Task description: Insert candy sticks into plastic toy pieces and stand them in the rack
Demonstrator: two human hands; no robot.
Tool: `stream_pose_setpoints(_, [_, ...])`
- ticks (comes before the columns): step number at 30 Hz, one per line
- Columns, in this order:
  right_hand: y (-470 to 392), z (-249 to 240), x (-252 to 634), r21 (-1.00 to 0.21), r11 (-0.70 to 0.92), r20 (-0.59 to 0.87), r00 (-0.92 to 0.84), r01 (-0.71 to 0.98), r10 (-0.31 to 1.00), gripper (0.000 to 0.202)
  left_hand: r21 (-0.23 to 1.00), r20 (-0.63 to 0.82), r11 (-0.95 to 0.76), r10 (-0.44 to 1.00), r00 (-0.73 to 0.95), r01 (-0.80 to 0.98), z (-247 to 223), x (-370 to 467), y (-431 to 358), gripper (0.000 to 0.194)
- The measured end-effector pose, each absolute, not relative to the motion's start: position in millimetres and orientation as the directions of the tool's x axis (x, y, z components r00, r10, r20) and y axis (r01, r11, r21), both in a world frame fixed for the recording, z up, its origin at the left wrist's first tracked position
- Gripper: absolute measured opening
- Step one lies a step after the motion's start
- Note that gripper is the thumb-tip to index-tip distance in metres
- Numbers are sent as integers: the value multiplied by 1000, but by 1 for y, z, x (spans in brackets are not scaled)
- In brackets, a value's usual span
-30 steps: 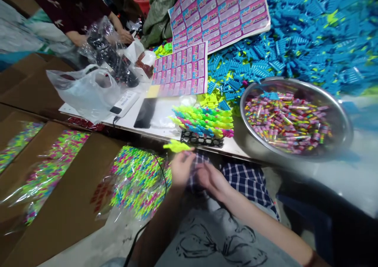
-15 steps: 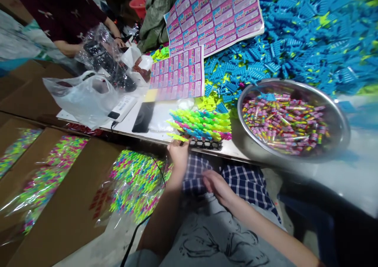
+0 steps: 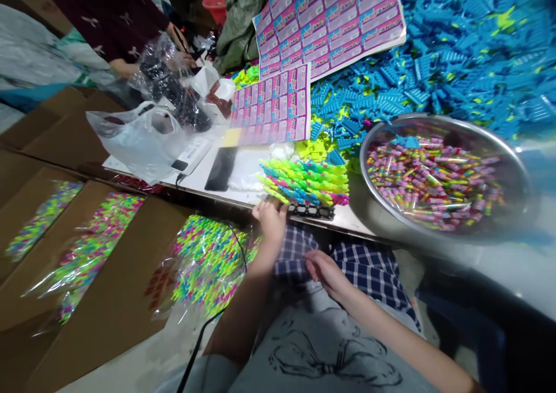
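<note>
My left hand (image 3: 271, 219) is at the table edge, its fingertips at the near left corner of a black rack (image 3: 313, 211). Rows of green, yellow, blue and pink plastic pieces (image 3: 304, 181) stand on that rack. What the left fingers hold, if anything, is too small to tell. Over my lap in checked cloth (image 3: 295, 254), my right hand (image 3: 324, 270) hovers with its fingers curled; its fingertips are partly hidden. A steel bowl (image 3: 369, 193) of small wrapped candy tubes (image 3: 430, 184) sits right of the rack.
Pink label sheets (image 3: 271, 106) and a heap of blue pieces (image 3: 460, 62) lie behind. A dark phone (image 3: 221, 168) and a plastic bag (image 3: 134, 141) are at the left. Bagged colourful pieces (image 3: 208, 265) rest on cardboard below. Another person's hand (image 3: 185, 57) is at the upper left.
The whole view has shifted slightly, so things appear further right. The left fingers have moved slightly at the rack's corner, where a yellow piece lay lower before. The right hand remains over the lap.
</note>
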State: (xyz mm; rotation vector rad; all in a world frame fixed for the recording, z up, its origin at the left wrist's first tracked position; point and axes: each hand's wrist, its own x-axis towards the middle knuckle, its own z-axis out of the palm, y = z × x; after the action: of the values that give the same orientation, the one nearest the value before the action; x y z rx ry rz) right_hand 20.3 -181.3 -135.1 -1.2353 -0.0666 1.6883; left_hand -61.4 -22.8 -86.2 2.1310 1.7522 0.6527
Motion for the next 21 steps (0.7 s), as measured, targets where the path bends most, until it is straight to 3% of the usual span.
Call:
stream_pose_setpoints(8, [-182,-127,18,-621,-499,-654,50,-604,754,21,463,189,-231,969,159,856,-84,-58,-26,16])
stream_pose_setpoints(10, [-189,-115,21,-688,-496,-605,42,-530,795,17,476,196,-235,968,158,847,-85,-58,-25,17])
stream_pose_setpoints(12, [-199,-91,30,-851,-422,-445,3,-311,896,11,495,200,-237,967,155,836,-87,-59,-23,18])
stream_pose_setpoints(14, [-208,-58,47,-975,-224,-220,-180,-5,959,12,518,204,-238,967,152,821,-89,-62,-20,19])
stream_pose_setpoints(16, [-210,-23,76,-983,-28,-103,-419,179,902,19,542,215,-247,965,152,803,-91,-64,-20,21])
stream_pose_setpoints(17, [-207,-7,93,-972,27,-83,-448,235,890,23,552,222,-256,962,155,794,-92,-66,-20,21])
stream_pose_setpoints(18, [-202,6,113,-953,65,-56,-383,297,922,26,559,230,-265,960,160,785,-92,-68,-22,21])
stream_pose_setpoints(21, [-172,22,179,-866,34,100,106,499,989,28,572,254,-290,952,170,768,-93,-74,-30,21])
